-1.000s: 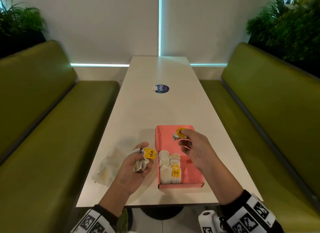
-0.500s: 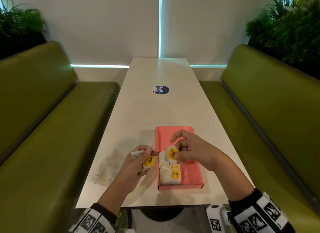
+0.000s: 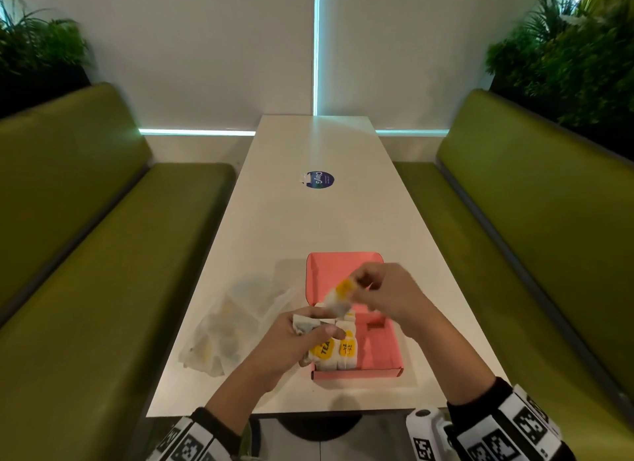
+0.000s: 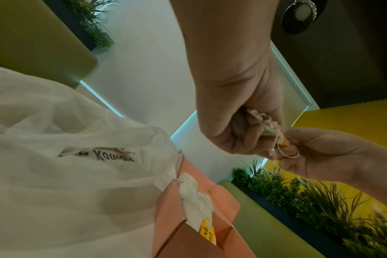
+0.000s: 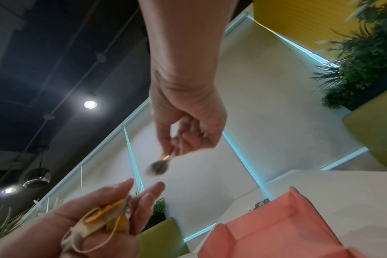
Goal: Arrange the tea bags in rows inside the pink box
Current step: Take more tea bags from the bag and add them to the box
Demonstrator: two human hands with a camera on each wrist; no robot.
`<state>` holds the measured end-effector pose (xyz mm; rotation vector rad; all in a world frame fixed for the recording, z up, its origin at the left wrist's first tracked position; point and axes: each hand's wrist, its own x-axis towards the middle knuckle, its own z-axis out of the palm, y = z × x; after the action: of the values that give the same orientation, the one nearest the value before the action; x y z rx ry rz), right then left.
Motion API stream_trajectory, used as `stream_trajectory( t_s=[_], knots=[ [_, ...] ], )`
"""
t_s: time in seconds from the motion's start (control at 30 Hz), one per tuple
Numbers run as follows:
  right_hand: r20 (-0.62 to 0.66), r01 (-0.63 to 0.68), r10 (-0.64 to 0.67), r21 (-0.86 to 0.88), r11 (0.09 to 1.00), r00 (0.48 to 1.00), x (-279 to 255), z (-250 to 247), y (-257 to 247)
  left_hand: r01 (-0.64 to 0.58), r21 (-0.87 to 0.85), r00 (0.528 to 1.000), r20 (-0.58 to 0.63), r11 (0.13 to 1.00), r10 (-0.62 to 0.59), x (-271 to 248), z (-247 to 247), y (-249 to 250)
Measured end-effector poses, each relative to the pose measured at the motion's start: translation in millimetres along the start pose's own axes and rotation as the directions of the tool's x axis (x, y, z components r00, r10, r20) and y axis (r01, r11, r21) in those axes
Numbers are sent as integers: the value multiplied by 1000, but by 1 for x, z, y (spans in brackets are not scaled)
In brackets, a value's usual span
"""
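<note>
Open pink floor across the right half and far end of the pink box (image 3: 377,344). Blocked along its near left by rowed tea bags (image 3: 347,351) (two columns). Crowded left of it by a crumpled plastic bag (image 3: 233,326). Bare worktop (image 3: 308,220) beyond.

Long narrow white rectangular table (image 3: 274,227), running lengthwise away toward wall. Open pink cardboard box (image 3: 380,349) lying on it near front edge, at about 5 o'clock from tabletop centre. Crumpled translucent white plastic bag (image 3: 236,326) flat on surface just beside box, at its 9 o'clock. Round dark blue sticker (image 3: 320,180) stuck on at 12 o'clock, well apart from box.
</note>
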<state>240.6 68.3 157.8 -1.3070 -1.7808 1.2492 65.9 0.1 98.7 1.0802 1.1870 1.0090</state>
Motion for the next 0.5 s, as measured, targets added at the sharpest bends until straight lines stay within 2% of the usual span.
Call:
stream_trajectory(
  t_s=[0.03,0.07,0.1,0.13,0.17,0.2,0.23,0.27,0.3,0.33,0.37,0.4,0.43,0.5],
  knots=[
    [-214,27,-26,4,1000,977,4,-2,1,5,-41,999,-35,999,-6,1,-1,1],
    [-380,55,-59,-20,998,923,6,-3,0,10,-102,997,-69,995,-17,2,-2,1],
    [-425,82,-99,-59,995,900,5,-5,-2,15,-166,996,-89,986,-30,3,-4,0],
    [-333,108,-133,-95,990,933,3,-7,-3,13,-218,994,-99,976,-36,3,-7,-1],
    [-120,119,-135,-130,984,984,0,-8,-5,12,-247,994,-103,969,-39,4,-9,-2],
    [147,113,-88,-169,979,985,-4,-6,-7,9,-261,994,-100,965,-37,5,-11,-3],
    [318,114,-47,-195,974,947,-9,-3,-7,6,-263,994,-100,965,-33,5,-13,-4],
    [344,126,-42,-223,967,938,-9,0,-3,-7,-265,995,-101,964,-21,6,-13,-4],
    [249,124,-63,-237,963,966,-5,2,2,-23,-265,994,-111,964,-7,6,-13,-5],
    [75,120,-104,-256,959,992,-3,4,5,-39,-265,992,-127,963,5,7,-13,-5],
    [-42,106,-123,-283,953,992,-2,5,6,-52,-263,989,-147,963,13,7,-13,-6],
    [-39,101,-117,-288,952,992,-1,5,6,-65,-253,986,-164,965,23,6,-13,-6],
    [70,113,-96,-285,952,993,-1,6,6,-76,-233,984,-177,970,34,6,-12,-6],
    [327,124,-26,-282,952,945,-5,7,4,-81,-170,981,-187,982,49,4,-11,-3]
  ],
)
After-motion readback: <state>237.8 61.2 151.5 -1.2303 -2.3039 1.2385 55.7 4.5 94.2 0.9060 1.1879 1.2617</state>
